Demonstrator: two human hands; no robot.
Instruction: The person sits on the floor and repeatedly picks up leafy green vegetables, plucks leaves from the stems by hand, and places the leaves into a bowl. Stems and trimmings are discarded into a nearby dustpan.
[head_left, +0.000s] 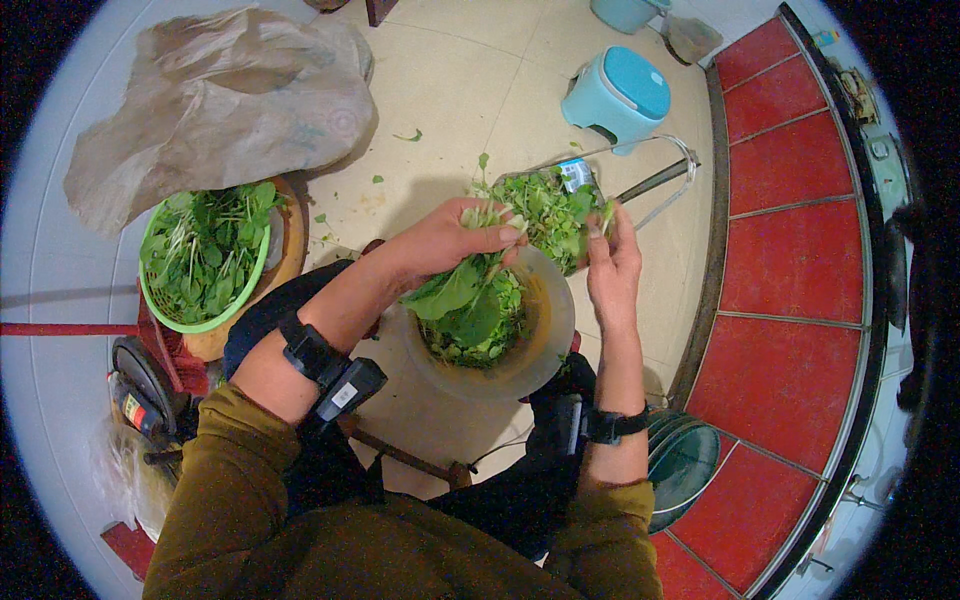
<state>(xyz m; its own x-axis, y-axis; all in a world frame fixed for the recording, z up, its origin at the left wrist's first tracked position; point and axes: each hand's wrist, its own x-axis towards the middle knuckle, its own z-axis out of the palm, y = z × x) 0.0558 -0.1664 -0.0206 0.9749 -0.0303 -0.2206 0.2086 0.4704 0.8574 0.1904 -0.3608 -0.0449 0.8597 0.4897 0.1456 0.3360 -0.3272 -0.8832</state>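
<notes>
A bunch of leafy greens (459, 296) is gripped in my left hand (469, 236), stems up and broad leaves hanging down. Below it stands a translucent plastic bowl (553, 330), partly filled with loose greens (480, 349). My right hand (616, 262) is to the right of the bowl's far rim, thumb and fingers pinching a small pale green piece of plant (607, 214). Beyond the bowl, between the hands, a heap of small leaves and trimmings (544, 214) fills a container bearing a blue and white label (577, 176); the heap hides most of its walls.
At left, a light green plastic basket (206, 327) of greens sits on a round wooden surface (296, 232), a crumpled woven sack (247, 105) beyond it. A blue plastic stool (616, 94), a bucket (626, 11) and red tiles (787, 262) stand right. Leaf scraps (409, 136) dot the floor.
</notes>
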